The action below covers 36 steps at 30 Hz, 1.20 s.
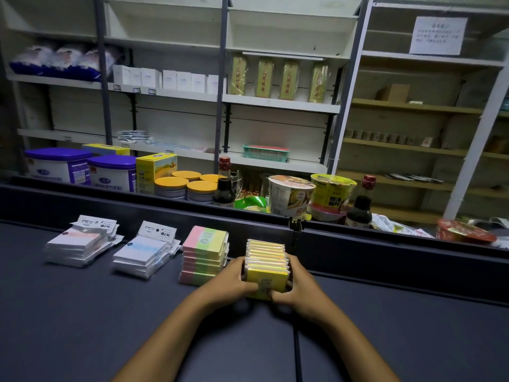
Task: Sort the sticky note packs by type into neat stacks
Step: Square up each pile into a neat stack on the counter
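Both hands clamp the row of yellow, plastic-wrapped sticky note packs [266, 267] standing on edge near the back edge of the dark bench [82, 326]: the left hand [234, 279] and right hand [297, 282] press in from either side, thumbs on the front pack. Just beside it, toward the left, sits the pink-and-green pack stack [205, 255]. The slick wrappers could likely slip and fan out if the squeeze loosens unevenly, or knock that neighbour.

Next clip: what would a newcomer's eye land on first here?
Both hands, left and right, clasp a row of yellow packs at centre on the dark counter. Left of it stand three finished stacks: pink-green, blue-white and pink-white.
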Each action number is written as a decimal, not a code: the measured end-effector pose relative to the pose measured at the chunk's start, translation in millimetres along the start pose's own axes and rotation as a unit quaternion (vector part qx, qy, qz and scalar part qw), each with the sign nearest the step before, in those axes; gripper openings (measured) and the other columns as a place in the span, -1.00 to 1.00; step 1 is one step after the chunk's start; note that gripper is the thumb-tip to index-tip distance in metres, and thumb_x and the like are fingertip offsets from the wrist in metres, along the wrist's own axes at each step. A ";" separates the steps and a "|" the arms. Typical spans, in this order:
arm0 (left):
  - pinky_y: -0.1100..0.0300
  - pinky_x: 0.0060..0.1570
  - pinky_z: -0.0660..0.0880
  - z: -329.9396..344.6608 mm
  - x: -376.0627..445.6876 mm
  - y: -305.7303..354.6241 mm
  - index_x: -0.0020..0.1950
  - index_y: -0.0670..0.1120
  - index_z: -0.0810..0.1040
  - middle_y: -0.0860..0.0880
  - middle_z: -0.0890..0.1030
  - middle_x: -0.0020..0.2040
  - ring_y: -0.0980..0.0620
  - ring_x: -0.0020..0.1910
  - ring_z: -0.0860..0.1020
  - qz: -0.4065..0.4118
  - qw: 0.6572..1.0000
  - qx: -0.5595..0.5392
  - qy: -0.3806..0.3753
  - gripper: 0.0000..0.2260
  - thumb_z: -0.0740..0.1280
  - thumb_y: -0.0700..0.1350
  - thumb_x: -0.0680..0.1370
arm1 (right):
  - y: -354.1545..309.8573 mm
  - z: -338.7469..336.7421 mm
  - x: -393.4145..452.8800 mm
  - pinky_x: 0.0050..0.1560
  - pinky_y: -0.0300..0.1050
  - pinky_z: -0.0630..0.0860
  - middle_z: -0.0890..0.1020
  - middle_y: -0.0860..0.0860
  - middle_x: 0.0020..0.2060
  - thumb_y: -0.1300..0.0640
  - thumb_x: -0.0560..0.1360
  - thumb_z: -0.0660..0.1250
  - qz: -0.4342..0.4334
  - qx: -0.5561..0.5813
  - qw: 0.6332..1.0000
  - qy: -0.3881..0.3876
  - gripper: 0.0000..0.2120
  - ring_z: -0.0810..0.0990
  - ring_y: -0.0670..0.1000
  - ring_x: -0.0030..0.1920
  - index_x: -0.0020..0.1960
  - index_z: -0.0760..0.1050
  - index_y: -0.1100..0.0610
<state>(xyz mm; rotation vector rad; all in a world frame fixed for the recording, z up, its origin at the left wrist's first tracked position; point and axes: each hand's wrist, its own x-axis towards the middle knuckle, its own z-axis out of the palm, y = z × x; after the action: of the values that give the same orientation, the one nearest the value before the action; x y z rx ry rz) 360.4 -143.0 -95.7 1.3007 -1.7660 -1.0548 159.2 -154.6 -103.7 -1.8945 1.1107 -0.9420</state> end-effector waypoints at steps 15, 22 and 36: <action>0.18 -0.32 0.34 12.0 3.3 18.8 -0.34 -0.04 0.57 -0.02 0.52 -0.35 -0.01 -0.38 0.44 -0.074 0.988 -0.068 0.116 -0.47 0.23 0.41 0.45 | -21.7 -10.1 3.3 -0.05 -0.23 0.58 0.75 0.07 -0.16 -0.29 0.42 0.35 0.166 0.102 0.978 0.071 -0.47 0.73 -0.03 -0.12 -0.05 0.68 0.19; 0.11 -0.12 0.42 16.4 9.5 15.4 0.15 -0.33 0.58 -0.30 0.62 0.12 -0.22 0.11 0.60 -0.141 0.980 0.028 0.140 -0.18 0.12 0.45 0.48 | -17.5 -3.2 12.0 -0.25 -0.21 0.50 0.73 0.13 -0.30 -0.38 0.45 0.24 0.217 0.034 0.972 0.083 -0.35 0.59 -0.07 -0.42 -0.12 0.68 0.22; 0.04 0.40 0.30 5.3 -1.3 21.9 0.50 -0.20 0.24 -0.19 0.38 0.45 -0.13 0.44 0.34 -0.029 0.981 0.159 0.108 -0.22 0.20 0.35 0.50 | -17.3 -23.5 5.2 0.11 -0.16 0.57 0.50 0.00 0.31 -0.41 0.21 0.44 0.086 0.017 0.993 0.073 0.01 0.57 -0.13 0.14 0.52 0.22 -0.01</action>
<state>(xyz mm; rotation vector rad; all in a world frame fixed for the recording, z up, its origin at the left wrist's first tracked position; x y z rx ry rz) 347.3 -137.0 -78.3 1.6037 -1.7865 -0.6474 147.3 -158.5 -76.9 -1.6929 1.3130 -1.0076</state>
